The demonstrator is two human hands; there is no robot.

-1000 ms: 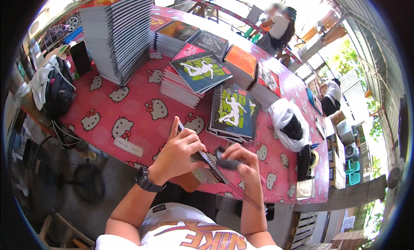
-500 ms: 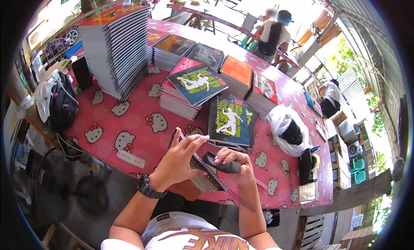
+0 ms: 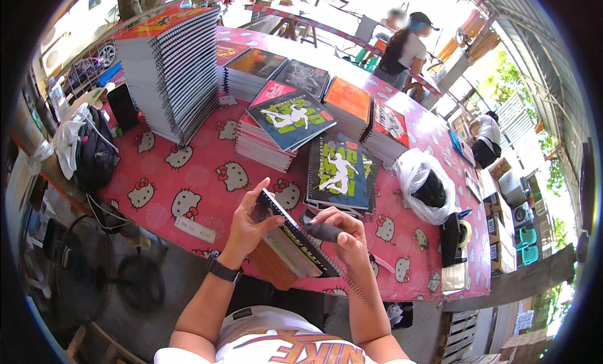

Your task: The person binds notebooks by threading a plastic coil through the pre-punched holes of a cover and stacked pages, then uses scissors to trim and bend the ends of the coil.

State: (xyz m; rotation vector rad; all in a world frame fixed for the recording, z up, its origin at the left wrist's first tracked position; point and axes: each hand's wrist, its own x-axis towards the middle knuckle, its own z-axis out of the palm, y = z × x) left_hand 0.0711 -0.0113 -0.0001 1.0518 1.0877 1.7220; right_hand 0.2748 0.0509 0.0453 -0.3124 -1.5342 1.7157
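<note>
My left hand [image 3: 248, 229] grips a notebook [image 3: 292, 241] by its upper left end, thumb across the bound edge and fingers behind. The notebook is tilted, its punched spine edge facing up and its dark cover partly showing. A loose dark wire coil [image 3: 360, 293] trails from its lower right end, beside my right forearm. In my right hand [image 3: 348, 233], thumb and fingers close around a dark grey, rounded, soft-looking piece [image 3: 321, 231], held close above the spine. Its kind I cannot make out. Below the notebook, a brown wooden block [image 3: 271, 270] shows at the table edge.
A tall stack of spiral notebooks [image 3: 169, 75] stands at the left of the pink table [image 3: 157, 204]. Shorter stacks [image 3: 267, 141] and blue-green notebooks [image 3: 339, 172] lie ahead. At right are a plastic bag [image 3: 424, 188] and a tape dispenser [image 3: 453, 238]. Other people are farther off.
My left hand has shifted its grip, and the notebook has turned so more of its cover shows. My right hand and the dark piece have moved slightly. A person in the background has turned.
</note>
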